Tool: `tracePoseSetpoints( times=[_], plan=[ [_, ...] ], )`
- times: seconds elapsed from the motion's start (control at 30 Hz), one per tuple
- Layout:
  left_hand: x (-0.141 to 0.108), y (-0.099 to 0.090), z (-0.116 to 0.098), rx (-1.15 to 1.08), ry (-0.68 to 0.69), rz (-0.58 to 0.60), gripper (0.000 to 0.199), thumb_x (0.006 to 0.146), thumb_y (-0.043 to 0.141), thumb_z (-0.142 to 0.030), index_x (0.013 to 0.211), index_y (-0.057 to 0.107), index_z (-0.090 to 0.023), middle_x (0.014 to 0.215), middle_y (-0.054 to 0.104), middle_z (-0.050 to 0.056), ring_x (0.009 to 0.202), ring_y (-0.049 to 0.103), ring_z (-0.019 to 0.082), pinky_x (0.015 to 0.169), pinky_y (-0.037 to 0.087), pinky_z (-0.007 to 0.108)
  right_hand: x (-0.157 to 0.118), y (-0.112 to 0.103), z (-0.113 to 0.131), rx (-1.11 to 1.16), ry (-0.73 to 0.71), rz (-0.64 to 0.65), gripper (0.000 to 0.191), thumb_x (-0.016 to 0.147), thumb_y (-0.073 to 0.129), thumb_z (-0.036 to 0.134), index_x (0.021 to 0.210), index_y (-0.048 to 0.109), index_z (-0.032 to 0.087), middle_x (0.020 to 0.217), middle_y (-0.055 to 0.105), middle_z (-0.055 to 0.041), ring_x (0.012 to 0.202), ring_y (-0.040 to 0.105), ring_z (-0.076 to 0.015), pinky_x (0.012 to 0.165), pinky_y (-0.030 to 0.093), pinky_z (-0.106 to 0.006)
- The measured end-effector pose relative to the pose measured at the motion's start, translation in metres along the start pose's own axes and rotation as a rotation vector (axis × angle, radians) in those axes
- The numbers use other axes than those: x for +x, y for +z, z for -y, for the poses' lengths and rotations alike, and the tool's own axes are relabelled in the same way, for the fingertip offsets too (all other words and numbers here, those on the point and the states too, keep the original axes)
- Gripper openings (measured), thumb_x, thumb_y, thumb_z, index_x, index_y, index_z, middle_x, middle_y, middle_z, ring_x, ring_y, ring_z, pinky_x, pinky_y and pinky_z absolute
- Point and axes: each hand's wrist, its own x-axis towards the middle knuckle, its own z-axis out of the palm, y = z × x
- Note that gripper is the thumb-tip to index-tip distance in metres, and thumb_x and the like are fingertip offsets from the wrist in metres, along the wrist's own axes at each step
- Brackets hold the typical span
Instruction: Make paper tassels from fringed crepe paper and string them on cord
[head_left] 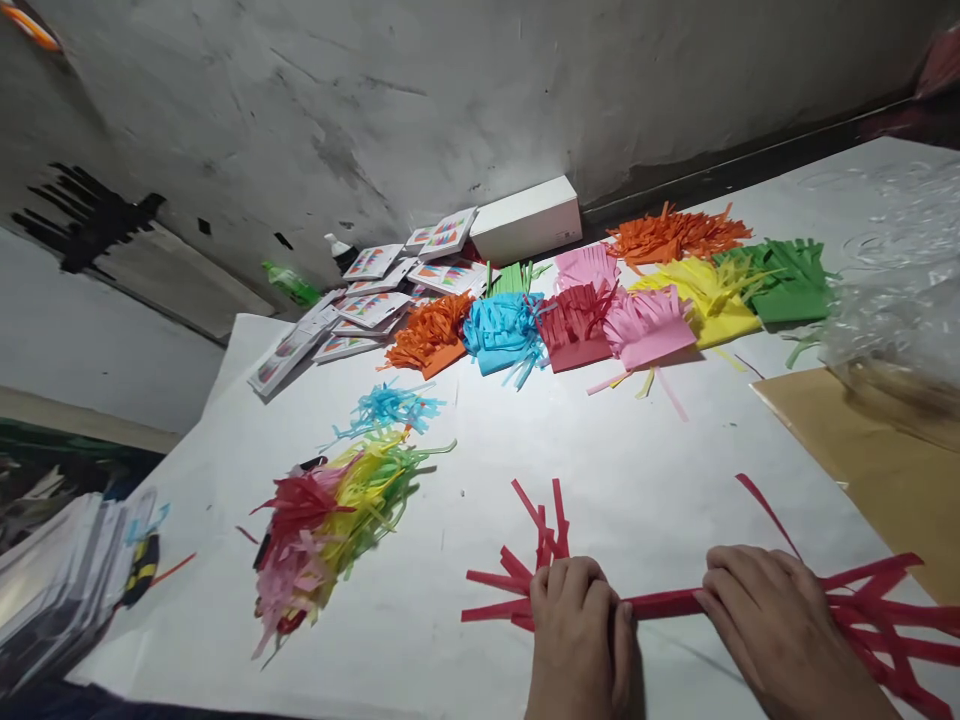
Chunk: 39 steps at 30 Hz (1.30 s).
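Observation:
A red tissue-paper tassel (663,604) lies stretched across the near right part of the white table, its middle rolled into a narrow band and its cut strips fanning out at both ends. My left hand (574,625) is closed over the band's left part, fingers curled down on it. Farther right, my right hand (780,620) presses the band with bent fingers, close to the right-hand strips. Between the two hands a short length of the rolled band shows. The fingertips' undersides are hidden. To the left lies a pile of red, pink, yellow and green tassels (330,530).
Fringed paper stacks in orange, blue (504,335), red, pink, yellow and green (787,283) line the back. Behind them are printed packets (371,310) and a white box (526,220). Clear plastic bags (900,270) and brown cardboard (870,460) lie right.

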Motion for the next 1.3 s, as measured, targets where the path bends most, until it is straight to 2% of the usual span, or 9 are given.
tracePoseSetpoints(
  times=[0.13,0.27,0.37,0.5,0.67,0.83,1.0,1.13,1.3],
  plan=[
    [0.009,0.0,-0.004,0.09,-0.057,0.087,0.014,0.086,0.056,-0.009,0.079,0.056,-0.021,0.089,0.062,0.003,0.082,0.055,0.023,0.082,0.037,0.043,0.007,0.001,0.0,-0.1,0.023,-0.002,0.021,0.101,0.044,0.016,0.085,0.057,0.02,0.084,0.06,-0.0056,0.078,0.054,-0.0233,0.08,0.036,-0.044],
    [0.01,-0.002,-0.003,0.032,-0.085,0.098,0.014,0.085,0.058,-0.008,0.082,0.058,-0.022,0.088,0.061,0.002,0.082,0.055,0.022,0.082,0.038,0.042,0.01,0.005,0.012,0.043,-0.008,-0.122,0.021,0.1,0.046,0.013,0.105,0.065,0.021,0.105,0.067,-0.009,0.101,0.06,-0.026,0.1,0.034,-0.051],
    [0.007,-0.004,-0.002,-0.027,-0.09,0.04,0.015,0.086,0.057,-0.008,0.084,0.06,-0.022,0.092,0.062,0.003,0.086,0.056,0.023,0.086,0.038,0.044,0.012,0.01,0.025,0.212,-0.067,-0.112,0.032,0.095,0.04,0.003,0.093,0.066,0.021,0.091,0.068,-0.0041,0.094,0.06,-0.0226,0.101,0.032,-0.048],
    [0.004,-0.002,0.001,-0.034,0.052,-0.028,0.014,0.085,0.066,-0.011,0.089,0.065,-0.025,0.104,0.066,0.004,0.097,0.057,0.026,0.097,0.038,0.049,0.016,0.012,0.031,0.241,-0.062,-0.05,0.033,0.097,0.038,0.002,0.084,0.062,0.02,0.08,0.062,-0.001,0.079,0.056,-0.0181,0.09,0.033,-0.041],
    [0.003,0.009,0.005,-0.038,0.209,-0.135,0.022,0.083,0.065,-0.002,0.082,0.063,-0.024,0.089,0.068,-0.001,0.089,0.058,0.02,0.104,0.036,0.048,0.018,0.012,0.036,0.248,-0.067,-0.093,0.034,0.102,0.036,0.008,0.087,0.063,0.022,0.082,0.063,-0.0014,0.08,0.055,-0.0192,0.091,0.033,-0.042],
    [0.002,0.006,0.0,-0.15,0.091,-0.024,0.015,0.089,0.06,-0.01,0.079,0.059,-0.021,0.087,0.063,0.002,0.084,0.054,0.021,0.089,0.039,0.044,0.007,0.009,0.024,0.181,-0.074,-0.075,0.031,0.098,0.039,0.003,0.092,0.063,0.021,0.091,0.067,-0.0025,0.088,0.059,-0.0208,0.097,0.034,-0.044],
    [0.004,0.004,-0.006,-0.139,0.06,-0.004,0.018,0.091,0.051,-0.01,0.08,0.058,-0.021,0.088,0.063,0.003,0.082,0.054,0.022,0.084,0.038,0.046,-0.004,-0.003,-0.001,-0.018,-0.079,-0.057,0.027,0.097,0.044,0.003,0.098,0.064,0.021,0.103,0.07,-0.0038,0.1,0.063,-0.023,0.103,0.033,-0.047],
    [0.011,0.003,-0.013,-0.001,0.023,0.053,0.017,0.085,0.053,-0.006,0.078,0.057,-0.021,0.089,0.063,0.004,0.084,0.055,0.024,0.084,0.039,0.049,0.009,-0.004,0.003,-0.095,-0.037,0.021,0.026,0.091,0.042,0.004,0.084,0.061,0.021,0.087,0.065,-0.0061,0.085,0.059,-0.0256,0.089,0.036,-0.046],
    [0.02,-0.002,-0.017,0.177,0.036,0.172,0.014,0.08,0.063,-0.006,0.081,0.06,-0.02,0.091,0.064,0.004,0.086,0.056,0.025,0.084,0.04,0.049,0.03,0.0,0.006,0.011,0.068,0.042,0.022,0.083,0.047,0.01,0.066,0.052,0.024,0.067,0.052,-0.002,0.065,0.047,-0.0233,0.07,0.029,-0.04]
  ],
)
